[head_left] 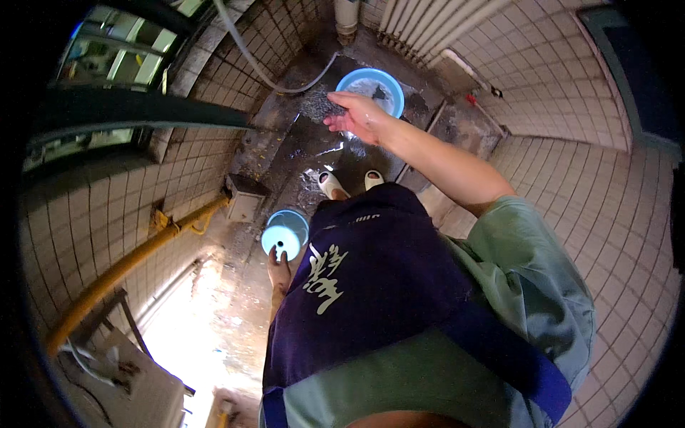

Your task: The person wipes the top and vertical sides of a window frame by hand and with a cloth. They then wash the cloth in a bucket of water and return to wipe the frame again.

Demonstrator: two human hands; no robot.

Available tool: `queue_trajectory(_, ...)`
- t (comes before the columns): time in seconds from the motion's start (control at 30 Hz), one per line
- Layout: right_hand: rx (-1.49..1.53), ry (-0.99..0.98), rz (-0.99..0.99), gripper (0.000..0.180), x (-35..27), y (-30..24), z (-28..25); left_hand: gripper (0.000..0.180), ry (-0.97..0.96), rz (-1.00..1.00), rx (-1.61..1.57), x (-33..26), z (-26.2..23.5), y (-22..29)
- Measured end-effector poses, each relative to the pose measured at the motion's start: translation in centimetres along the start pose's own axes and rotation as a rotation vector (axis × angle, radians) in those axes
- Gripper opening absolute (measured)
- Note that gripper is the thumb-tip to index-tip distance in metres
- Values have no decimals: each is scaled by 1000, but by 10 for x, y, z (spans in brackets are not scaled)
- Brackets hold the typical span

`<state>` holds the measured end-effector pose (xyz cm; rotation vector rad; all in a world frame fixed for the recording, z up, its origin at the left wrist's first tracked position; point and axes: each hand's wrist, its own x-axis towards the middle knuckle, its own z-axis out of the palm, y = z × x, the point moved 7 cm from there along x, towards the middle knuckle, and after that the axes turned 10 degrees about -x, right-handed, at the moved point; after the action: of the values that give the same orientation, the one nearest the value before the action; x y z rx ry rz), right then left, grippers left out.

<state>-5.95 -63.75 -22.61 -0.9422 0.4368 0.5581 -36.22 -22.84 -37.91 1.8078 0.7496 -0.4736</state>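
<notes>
My right arm reaches forward across the wet floor. My right hand (360, 118) is held out, fingers stretched and apart, with nothing gripped in it. It is nearest to a round blue basin (344, 80) holding whitish, foamy-looking water, and overlaps the basin's near edge in view. Low on the left, beside my apron (378, 285), my left hand (279, 269) has its fingers on the near edge of a pale blue round piece (280, 234) with a dark hole. That piece overlaps a blue bucket (303, 221); whether they are joined is unclear.
A grey hose (250, 57) curves down to the floor left of the basin. Cream slippers (332, 185) are on my feet. Along the left tiled wall runs a yellow pipe (107, 285). Several pale pipes (421, 25) stand at the back. A red piece (471, 100) shows at right.
</notes>
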Motion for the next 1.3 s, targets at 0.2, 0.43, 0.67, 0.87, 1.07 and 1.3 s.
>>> queue_trajectory(0.2, 91, 60, -55, 36, 30, 3, -4, 49, -105, 256, 159, 71, -19, 91)
queue_trajectory(0.43, -816, 552, -140, 36, 3, 20, -117, 45, -116, 311, 495, 122, -44, 106)
queue_trajectory(0.67, -516, 1016, 117, 38, -94, 125, -290, 45, -162, 93, 368, 148, -40, 78)
queue_trajectory(0.87, -657, 920, 156, 34, -69, 109, -289, 48, -220, 78, 413, 131, 6, 87)
queue_trajectory(1.07, -1228, 706, 3, 38, 8, 42, -268, 53, -141, 13, 196, 122, 53, 91)
queue_trajectory(1.3, -1291, 527, 27, 36, 96, 17, -306, 46, -20, 26, 183, 84, 137, 85)
